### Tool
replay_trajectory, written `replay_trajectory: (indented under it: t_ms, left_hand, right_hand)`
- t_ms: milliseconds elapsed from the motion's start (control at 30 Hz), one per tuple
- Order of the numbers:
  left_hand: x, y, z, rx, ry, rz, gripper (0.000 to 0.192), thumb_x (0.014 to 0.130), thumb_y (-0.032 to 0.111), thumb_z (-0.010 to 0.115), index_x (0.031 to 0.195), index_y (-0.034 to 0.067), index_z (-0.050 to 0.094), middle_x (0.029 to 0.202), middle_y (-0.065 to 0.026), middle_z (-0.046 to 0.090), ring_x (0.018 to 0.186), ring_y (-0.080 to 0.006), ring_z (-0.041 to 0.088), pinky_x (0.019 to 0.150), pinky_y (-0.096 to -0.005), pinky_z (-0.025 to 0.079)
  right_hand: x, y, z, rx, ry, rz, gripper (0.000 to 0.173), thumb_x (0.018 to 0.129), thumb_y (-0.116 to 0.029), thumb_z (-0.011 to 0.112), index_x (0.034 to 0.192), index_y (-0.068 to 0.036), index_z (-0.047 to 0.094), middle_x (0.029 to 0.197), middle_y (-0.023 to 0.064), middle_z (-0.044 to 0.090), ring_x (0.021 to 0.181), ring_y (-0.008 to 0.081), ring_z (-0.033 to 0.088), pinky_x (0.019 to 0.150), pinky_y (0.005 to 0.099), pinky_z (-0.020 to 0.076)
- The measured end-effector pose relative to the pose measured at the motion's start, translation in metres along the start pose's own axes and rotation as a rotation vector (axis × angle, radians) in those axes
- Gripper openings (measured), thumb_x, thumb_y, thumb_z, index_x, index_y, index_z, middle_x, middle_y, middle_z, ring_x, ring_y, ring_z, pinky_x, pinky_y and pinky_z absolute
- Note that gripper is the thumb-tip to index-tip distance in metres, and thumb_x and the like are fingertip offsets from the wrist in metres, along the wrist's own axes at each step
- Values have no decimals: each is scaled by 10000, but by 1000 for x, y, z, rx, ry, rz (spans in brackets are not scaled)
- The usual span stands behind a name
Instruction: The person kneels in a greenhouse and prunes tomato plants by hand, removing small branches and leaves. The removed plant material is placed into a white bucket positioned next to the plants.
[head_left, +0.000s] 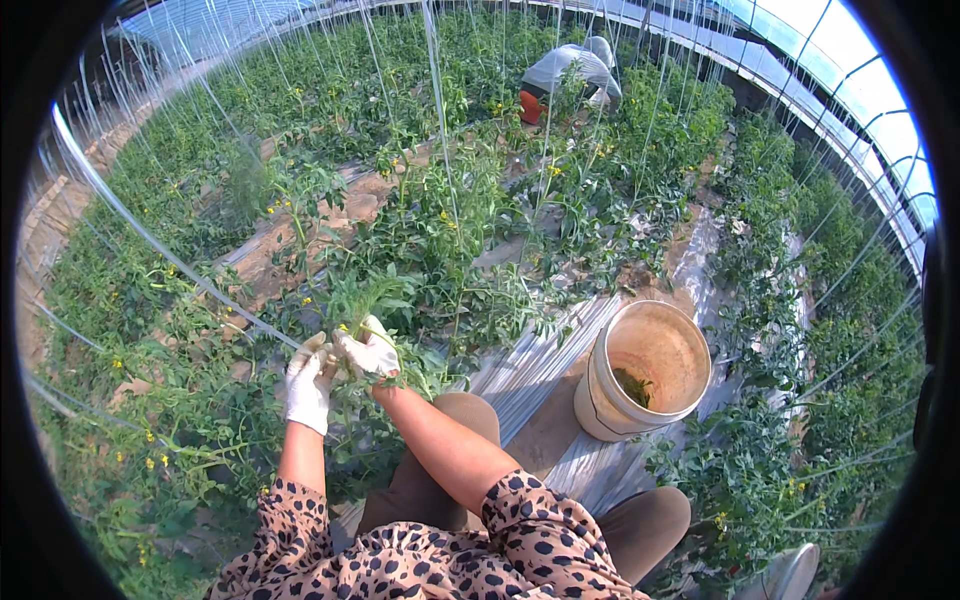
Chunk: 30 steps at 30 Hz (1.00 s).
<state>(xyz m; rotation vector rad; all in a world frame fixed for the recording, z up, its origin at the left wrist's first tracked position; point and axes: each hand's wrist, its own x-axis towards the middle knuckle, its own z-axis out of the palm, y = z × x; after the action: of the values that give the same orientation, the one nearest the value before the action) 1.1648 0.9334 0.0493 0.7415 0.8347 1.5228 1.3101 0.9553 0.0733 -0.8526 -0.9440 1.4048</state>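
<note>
My left hand (307, 384), in a white glove, is raised at a tomato plant (367, 296). A pale twine (187, 274) slants down from the upper left and ends at its fingers. My right hand (371, 351), gloved too, is close beside it, with the leafy upper stem between thumb and fingers. Small yellow flowers show by the glove. Leaves and the gloves themselves hide the exact grip and the lower stem.
A white plastic bucket (592, 397) with some green plant scraps (632, 386) in its bottom stands right of my knee on plastic mulch film (544, 356). Hanging twines (437, 97) cross the tomato rows. A bent-over person (570, 71) is among plants farther back. Another pale container (787, 574) is at lower right.
</note>
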Motion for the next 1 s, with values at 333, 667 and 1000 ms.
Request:
replay_trajectory:
  t_ms: [333, 667, 1000]
  left_hand:
    - [37, -23, -89, -44, 97, -253, 382, 1036, 431, 489, 1201, 113, 622, 1086, -68, 681, 905, -182, 644, 741, -336, 534]
    - [-3, -25, -39, 11, 75, -147, 375, 1035, 421, 488, 1192, 105, 617, 1100, -69, 669, 934, -180, 635, 785, -347, 525]
    - [-27, -25, -28, 22, 86, -114, 369, 1034, 410, 488, 1182, 97, 612, 1113, -70, 656, 964, -179, 627, 829, -358, 516]
  right_hand:
    - [-29, -2, 9, -928, -418, -707, 500, 782, -334, 665, 1231, -118, 629, 1175, 124, 653, 1054, 355, 601, 915, 423, 510]
    - [-40, -13, 20, -1177, -491, -850, 606, 767, -161, 643, 1362, -93, 551, 1413, 95, 552, 1057, 307, 609, 833, 406, 548]
    - [-48, -31, 31, -1178, -289, -623, 480, 855, -133, 598, 1320, -45, 524, 1245, 183, 585, 965, 329, 628, 829, 465, 546]
